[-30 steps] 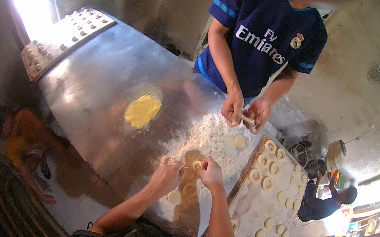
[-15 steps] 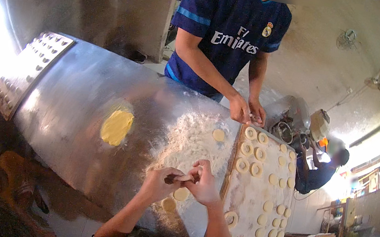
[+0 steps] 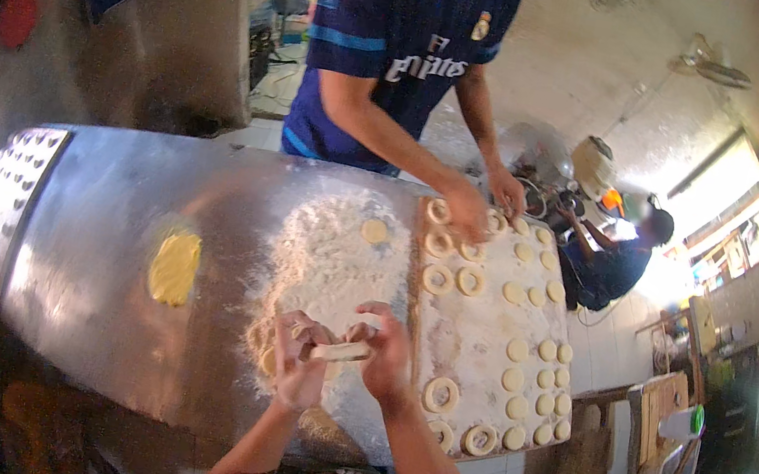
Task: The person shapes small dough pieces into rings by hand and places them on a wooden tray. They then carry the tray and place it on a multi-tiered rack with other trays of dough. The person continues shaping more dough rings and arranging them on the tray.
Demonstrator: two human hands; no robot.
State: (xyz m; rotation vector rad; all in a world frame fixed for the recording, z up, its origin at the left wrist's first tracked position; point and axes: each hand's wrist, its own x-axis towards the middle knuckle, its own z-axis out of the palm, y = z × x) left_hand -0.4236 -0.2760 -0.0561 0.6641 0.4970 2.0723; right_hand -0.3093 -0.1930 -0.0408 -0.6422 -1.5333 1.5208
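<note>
Between my left hand (image 3: 300, 365) and my right hand (image 3: 387, 358), a piece of pale dough (image 3: 341, 352) is held up above the table, seen edge-on. Each hand grips one end of it with bent fingers; whether it has a hole does not show. Below spreads white flour (image 3: 337, 250), with a round dough disc (image 3: 373, 231) on its far side and another disc (image 3: 269, 361) partly hidden beside my left hand. On the floured board (image 3: 477, 346) to the right lie several dough rings (image 3: 441, 395) and several small dough discs (image 3: 518, 350).
A co-worker (image 3: 398, 47) stands across the metal table (image 3: 105, 239), hands over the board's far end. A yellow mass of soft fat or paste (image 3: 175, 268) sits left of the flour. A tray with rows of hollows (image 3: 15, 203) stands at the left end. Another person (image 3: 613, 263) sits beyond.
My hands have moved slightly apart, with the dough stretched between them. The co-worker's hands have come over the rings on the board. The whole view has shifted.
</note>
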